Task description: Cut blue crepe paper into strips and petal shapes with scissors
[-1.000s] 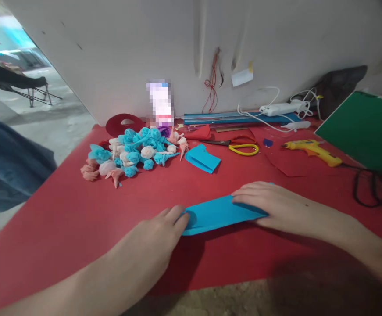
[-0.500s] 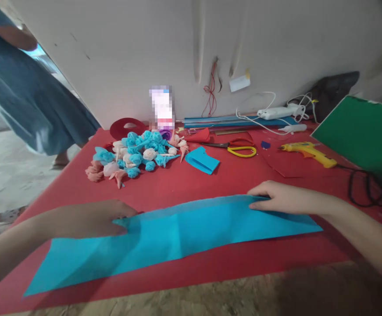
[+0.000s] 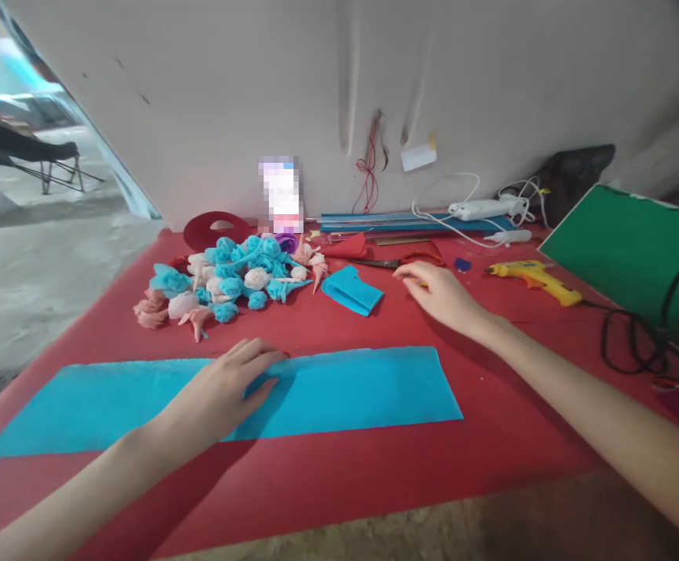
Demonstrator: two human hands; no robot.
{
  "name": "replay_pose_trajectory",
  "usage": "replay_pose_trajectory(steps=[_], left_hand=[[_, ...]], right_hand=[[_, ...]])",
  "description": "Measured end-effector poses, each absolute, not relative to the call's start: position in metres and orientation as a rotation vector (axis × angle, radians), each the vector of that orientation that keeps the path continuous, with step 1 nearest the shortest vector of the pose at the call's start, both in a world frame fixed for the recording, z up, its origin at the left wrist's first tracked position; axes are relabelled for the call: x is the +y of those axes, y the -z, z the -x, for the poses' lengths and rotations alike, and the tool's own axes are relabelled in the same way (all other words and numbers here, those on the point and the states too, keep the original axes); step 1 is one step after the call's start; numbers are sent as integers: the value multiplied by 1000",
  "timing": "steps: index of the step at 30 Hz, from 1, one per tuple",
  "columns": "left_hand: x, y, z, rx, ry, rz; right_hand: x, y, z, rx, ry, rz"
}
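A long strip of blue crepe paper (image 3: pixel 362 393) lies flat across the red tabletop. My left hand (image 3: pixel 231 386) rests on the middle of it, fingers stretched out and thumb apart. Farther back, my right hand (image 3: pixel 441 294) is at the scissors (image 3: pixel 387 264), its fingers curled over the yellow handle, which they mostly cover. The dark blades point left. Just in front of the blades is a folded piece of blue crepe paper (image 3: pixel 351 291).
Blue, white and pink paper flowers (image 3: pixel 231 284) are heaped at the left. A yellow glue gun (image 3: pixel 535 280) with a black cord lies at the right, near a green board (image 3: pixel 637 265). Behind are a red tape roll (image 3: pixel 192 231), a white power strip (image 3: pixel 482 209) and a lit phone (image 3: pixel 281 191).
The blue strip has shifted left and now lies flat. My right hand has let go of it and reached back to the scissors. The person at the left has gone from view.
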State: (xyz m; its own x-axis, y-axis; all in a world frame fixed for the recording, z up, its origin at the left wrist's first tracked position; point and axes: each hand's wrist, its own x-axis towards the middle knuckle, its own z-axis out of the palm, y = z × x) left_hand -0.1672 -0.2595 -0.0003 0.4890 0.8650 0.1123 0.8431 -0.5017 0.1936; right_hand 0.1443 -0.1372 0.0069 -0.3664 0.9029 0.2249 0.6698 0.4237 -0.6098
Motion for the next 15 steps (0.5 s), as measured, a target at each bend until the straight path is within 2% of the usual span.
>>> replay_pose_trajectory(steps=[5, 9, 15], left_hand=[[-271, 13, 170, 1528, -431, -2729], [-276, 20, 171, 1528, -463, -2725], [-279, 21, 174, 1548, -496, -2705]], right_hand=[[-74, 16, -178, -2240, -329, 1414], [-56, 26, -187, -2365, -270, 1398], [-56, 16, -187, -2350, -257, 1420]])
